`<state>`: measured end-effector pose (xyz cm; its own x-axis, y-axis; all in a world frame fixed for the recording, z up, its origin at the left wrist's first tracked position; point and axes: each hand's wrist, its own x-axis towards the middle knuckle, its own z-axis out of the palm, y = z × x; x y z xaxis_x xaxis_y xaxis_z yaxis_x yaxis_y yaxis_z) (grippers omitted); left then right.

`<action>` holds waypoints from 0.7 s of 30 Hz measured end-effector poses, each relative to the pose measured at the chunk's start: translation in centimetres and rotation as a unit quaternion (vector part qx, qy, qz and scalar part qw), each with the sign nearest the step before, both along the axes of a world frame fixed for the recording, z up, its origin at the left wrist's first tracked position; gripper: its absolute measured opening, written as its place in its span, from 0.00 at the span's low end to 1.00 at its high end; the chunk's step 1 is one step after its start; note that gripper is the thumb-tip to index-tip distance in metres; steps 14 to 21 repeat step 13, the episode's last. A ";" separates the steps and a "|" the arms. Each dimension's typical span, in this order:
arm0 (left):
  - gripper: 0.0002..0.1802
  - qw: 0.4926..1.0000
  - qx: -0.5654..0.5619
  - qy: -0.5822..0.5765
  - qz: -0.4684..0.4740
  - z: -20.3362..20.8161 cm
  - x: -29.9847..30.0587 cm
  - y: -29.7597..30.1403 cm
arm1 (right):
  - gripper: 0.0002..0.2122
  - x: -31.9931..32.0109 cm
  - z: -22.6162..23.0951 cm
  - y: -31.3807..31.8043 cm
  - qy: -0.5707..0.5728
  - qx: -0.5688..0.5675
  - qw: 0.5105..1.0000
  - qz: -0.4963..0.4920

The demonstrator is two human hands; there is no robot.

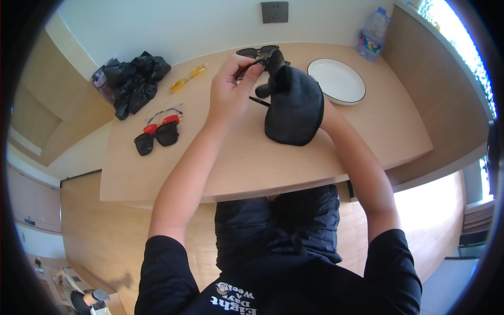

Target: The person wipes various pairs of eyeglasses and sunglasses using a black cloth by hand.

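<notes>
My left hand (pixel 229 89) is closed, pinching a pair of dark sunglasses (pixel 273 62) near the hinge between thumb and fingers. A soft black cloth (pixel 294 113), mitt-like in shape, covers my right hand and meets the sunglasses at its top. Only the right wrist and forearm (pixel 344 131) show; the fingers are hidden behind the cloth. Part of the sunglasses is also covered by it. A thin black arm-like piece (pixel 259 101) sticks out left of the cloth, below a small dark rounded shape (pixel 262 91); which item these belong to I cannot tell.
More dark-framed glasses (pixel 249 52) lie behind my hands. On the left are yellow glasses (pixel 181 84), clear glasses (pixel 170 110), a red pair (pixel 150 128), black sunglasses (pixel 167 135) and a crumpled black bag (pixel 139 81). A white plate (pixel 336 81) and water bottle (pixel 373 35) stand right.
</notes>
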<state>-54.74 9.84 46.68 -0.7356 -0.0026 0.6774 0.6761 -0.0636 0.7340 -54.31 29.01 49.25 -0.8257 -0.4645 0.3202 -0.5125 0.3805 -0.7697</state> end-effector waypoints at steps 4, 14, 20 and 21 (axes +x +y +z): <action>0.15 0.994 -0.032 0.004 0.103 0.0 -0.6 -0.6 | 0.16 -1.9 -2.0 0.4 0.059 -0.100 0.991 -0.061; 0.32 0.996 -0.021 -0.082 0.019 0.2 -1.2 -1.8 | 0.19 -1.6 0.2 1.1 0.113 -0.016 0.985 -0.129; 0.32 0.996 -0.021 -0.082 0.019 0.2 -1.2 -1.8 | 0.19 -1.6 0.2 1.1 0.113 -0.016 0.985 -0.129; 0.32 0.996 -0.021 -0.082 0.019 0.2 -1.2 -1.8 | 0.19 -1.6 0.2 1.1 0.113 -0.016 0.985 -0.129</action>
